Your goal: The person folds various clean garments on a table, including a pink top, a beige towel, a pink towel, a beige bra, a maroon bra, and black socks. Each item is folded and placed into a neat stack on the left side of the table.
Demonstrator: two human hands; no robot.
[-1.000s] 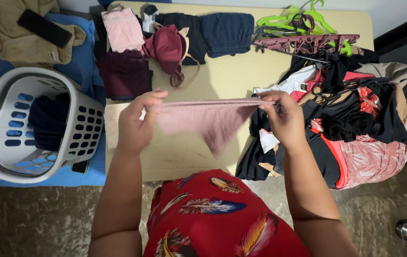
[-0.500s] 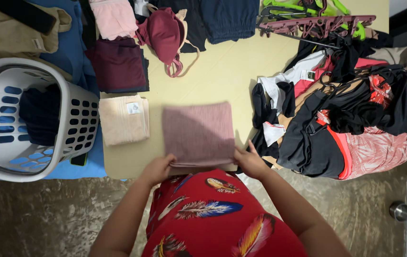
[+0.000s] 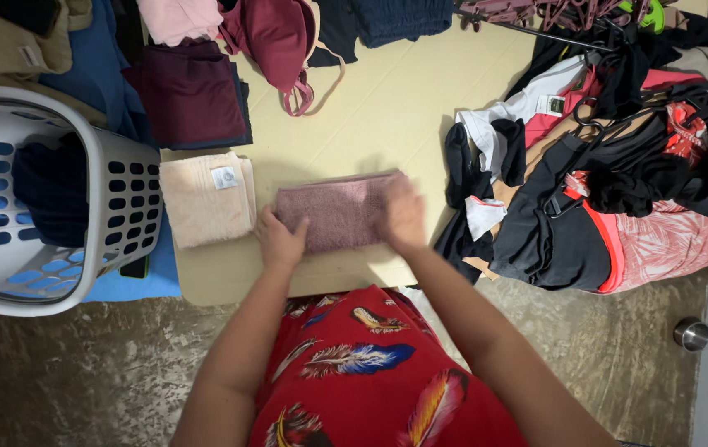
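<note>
On the table's near edge, both my hands press a folded pink cloth.
My left hand lies flat on its left end and my right hand on its right, fingers spread, gripping nothing. Just left lies a folded beige towel. Further left, the white laundry basket holds dark clothing.

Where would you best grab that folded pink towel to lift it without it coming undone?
Probably by its two short ends, coming in from left and right at once. The pink towel lies flat on the table as a wide, low folded strip, and the left hand and right hand already rest at those ends. Fingers slid under each end would likely keep the layers together.
</note>
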